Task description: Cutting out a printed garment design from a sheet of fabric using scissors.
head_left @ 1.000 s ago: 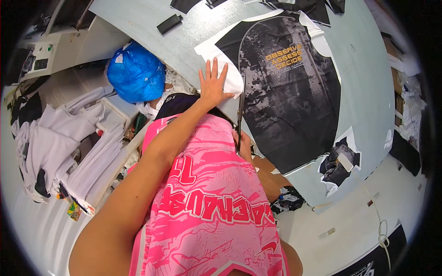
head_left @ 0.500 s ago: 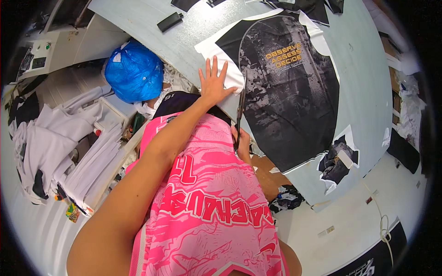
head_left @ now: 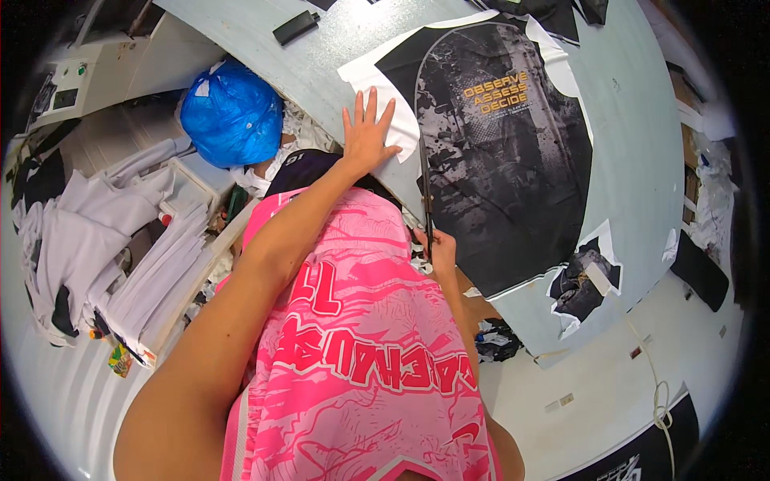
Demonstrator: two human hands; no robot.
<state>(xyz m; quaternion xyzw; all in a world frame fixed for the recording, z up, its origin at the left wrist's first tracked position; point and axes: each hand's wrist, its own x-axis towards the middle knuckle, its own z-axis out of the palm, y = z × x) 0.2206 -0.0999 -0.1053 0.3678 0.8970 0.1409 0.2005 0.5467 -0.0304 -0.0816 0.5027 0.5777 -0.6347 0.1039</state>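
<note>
A black and grey printed shirt panel [head_left: 513,192] with yellow lettering lies on the table, with a white fabric margin [head_left: 385,88] along its left side. My left hand [head_left: 367,140] rests on that margin, fingers spread flat. My right hand [head_left: 441,250] is closed round the handles of long dark scissors [head_left: 427,196] at the table's near edge. Their blades point away from me, along the panel's left edge, where white meets dark cloth. The blade tips are hard to make out against the print.
The pale table [head_left: 626,144] also bears a black box-shaped object [head_left: 295,28] and a crumpled dark scrap [head_left: 587,284]. Left of the table are a stuffed blue plastic bag [head_left: 233,116] and stacked white cloth [head_left: 160,276]. A pale cord [head_left: 662,401] hangs over the white surface at lower right.
My right hand and the scissors have shifted slightly right, and the blades now stand more upright along the panel's left edge. My left hand stays spread on the white margin.
</note>
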